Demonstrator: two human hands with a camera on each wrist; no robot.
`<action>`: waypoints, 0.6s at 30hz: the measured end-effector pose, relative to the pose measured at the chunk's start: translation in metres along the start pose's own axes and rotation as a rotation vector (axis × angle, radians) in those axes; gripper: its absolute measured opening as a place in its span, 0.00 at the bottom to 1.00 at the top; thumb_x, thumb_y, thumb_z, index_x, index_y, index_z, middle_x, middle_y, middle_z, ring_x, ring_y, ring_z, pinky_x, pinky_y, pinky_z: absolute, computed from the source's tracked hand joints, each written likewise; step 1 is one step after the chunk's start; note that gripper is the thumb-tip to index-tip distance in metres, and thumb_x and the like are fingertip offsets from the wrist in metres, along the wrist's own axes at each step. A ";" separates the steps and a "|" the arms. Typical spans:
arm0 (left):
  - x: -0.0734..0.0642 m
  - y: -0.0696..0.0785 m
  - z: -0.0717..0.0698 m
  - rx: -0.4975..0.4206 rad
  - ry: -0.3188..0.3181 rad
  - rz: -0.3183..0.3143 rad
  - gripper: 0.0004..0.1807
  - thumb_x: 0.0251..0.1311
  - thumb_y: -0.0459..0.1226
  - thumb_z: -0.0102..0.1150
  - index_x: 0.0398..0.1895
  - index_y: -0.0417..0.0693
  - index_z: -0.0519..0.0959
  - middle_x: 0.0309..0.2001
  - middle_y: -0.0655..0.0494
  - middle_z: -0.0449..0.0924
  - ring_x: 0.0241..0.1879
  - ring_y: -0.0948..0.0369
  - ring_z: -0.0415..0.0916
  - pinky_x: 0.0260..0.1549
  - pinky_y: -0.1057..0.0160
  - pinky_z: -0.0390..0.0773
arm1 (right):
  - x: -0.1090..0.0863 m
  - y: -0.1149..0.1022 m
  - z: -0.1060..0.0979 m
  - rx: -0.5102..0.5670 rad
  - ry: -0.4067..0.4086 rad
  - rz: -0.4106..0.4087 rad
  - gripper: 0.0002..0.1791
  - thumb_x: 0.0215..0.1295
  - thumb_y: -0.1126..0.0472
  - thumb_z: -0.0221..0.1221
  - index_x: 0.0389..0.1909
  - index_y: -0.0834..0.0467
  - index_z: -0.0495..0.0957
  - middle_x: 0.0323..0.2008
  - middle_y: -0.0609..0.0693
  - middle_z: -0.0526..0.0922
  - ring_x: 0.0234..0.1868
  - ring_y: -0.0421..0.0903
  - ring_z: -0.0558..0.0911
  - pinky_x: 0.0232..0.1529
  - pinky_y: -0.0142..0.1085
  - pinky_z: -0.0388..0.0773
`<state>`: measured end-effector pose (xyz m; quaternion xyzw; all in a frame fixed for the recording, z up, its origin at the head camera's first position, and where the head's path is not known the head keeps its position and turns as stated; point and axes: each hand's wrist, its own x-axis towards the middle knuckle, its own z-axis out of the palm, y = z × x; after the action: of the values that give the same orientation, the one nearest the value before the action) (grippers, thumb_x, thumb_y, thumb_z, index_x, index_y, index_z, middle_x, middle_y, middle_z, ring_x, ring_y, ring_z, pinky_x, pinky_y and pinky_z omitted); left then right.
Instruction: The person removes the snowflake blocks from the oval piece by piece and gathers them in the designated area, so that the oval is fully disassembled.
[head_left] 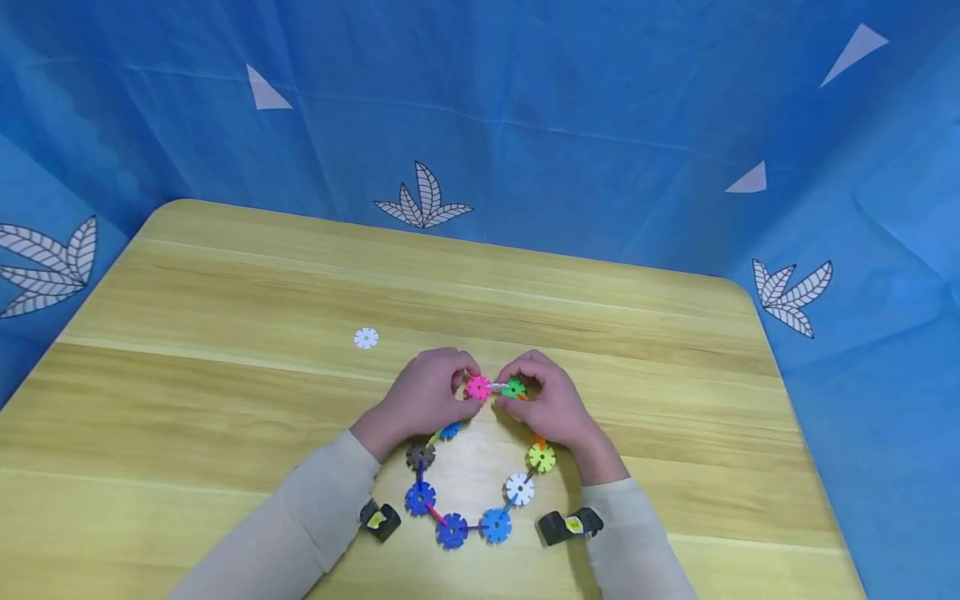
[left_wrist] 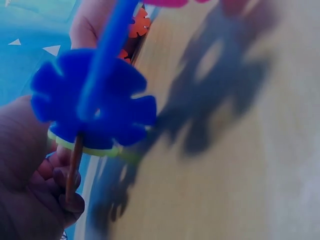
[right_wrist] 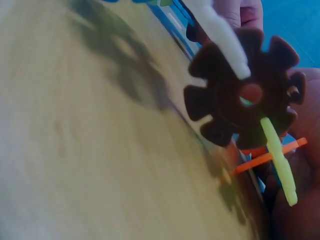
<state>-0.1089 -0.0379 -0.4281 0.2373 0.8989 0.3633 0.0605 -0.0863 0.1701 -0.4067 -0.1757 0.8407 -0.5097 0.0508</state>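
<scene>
Both hands are raised over the table, close together, at the far end of a loop of notched plastic snowflake discs. My left hand pinches a pink disc between thumb and fingers. A green disc is gripped by my right hand. Between these two, a white disc stands edge-on and bridges them. The left wrist view has a blue disc near the left palm. In the right wrist view a brown disc hangs beside the right hand, with yellow and orange discs edge-on below it.
The chain curves toward the body through a dark blue disc, a light blue disc and a white disc. One loose white disc lies on the wooden table beyond the left hand. Blue cloth hangs behind.
</scene>
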 end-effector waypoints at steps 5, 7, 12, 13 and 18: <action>-0.001 -0.002 0.001 -0.046 0.001 0.009 0.13 0.50 0.40 0.76 0.37 0.53 0.81 0.23 0.57 0.71 0.22 0.63 0.64 0.23 0.63 0.67 | 0.000 -0.001 0.003 -0.002 0.034 -0.002 0.06 0.56 0.74 0.68 0.34 0.66 0.83 0.34 0.62 0.77 0.35 0.62 0.72 0.37 0.46 0.69; 0.000 -0.002 0.001 -0.060 -0.006 0.009 0.13 0.50 0.39 0.75 0.36 0.52 0.81 0.23 0.56 0.71 0.21 0.63 0.64 0.23 0.63 0.67 | 0.001 -0.001 0.003 -0.004 0.044 -0.003 0.05 0.57 0.73 0.69 0.33 0.65 0.83 0.34 0.63 0.77 0.35 0.63 0.72 0.36 0.46 0.68; 0.001 -0.002 0.002 -0.076 -0.021 0.007 0.14 0.49 0.40 0.77 0.37 0.52 0.81 0.24 0.56 0.71 0.22 0.63 0.64 0.23 0.63 0.67 | 0.001 -0.001 0.003 0.000 0.049 -0.005 0.04 0.56 0.74 0.68 0.32 0.66 0.84 0.33 0.63 0.77 0.34 0.63 0.72 0.35 0.45 0.69; 0.001 -0.002 0.002 -0.075 -0.025 0.006 0.14 0.49 0.40 0.77 0.37 0.52 0.82 0.24 0.57 0.71 0.22 0.63 0.64 0.23 0.63 0.67 | 0.001 -0.001 0.003 0.003 0.049 -0.005 0.04 0.56 0.74 0.68 0.32 0.66 0.84 0.33 0.63 0.77 0.34 0.63 0.72 0.35 0.45 0.69; 0.003 -0.003 0.002 -0.074 -0.040 0.016 0.17 0.49 0.42 0.78 0.42 0.51 0.84 0.24 0.57 0.71 0.22 0.62 0.64 0.24 0.63 0.67 | 0.000 0.000 0.003 0.019 0.044 -0.010 0.04 0.56 0.74 0.68 0.32 0.66 0.84 0.33 0.63 0.77 0.34 0.64 0.73 0.35 0.45 0.70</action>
<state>-0.1117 -0.0373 -0.4311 0.2491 0.8815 0.3921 0.0844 -0.0857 0.1677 -0.4081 -0.1681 0.8359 -0.5215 0.0315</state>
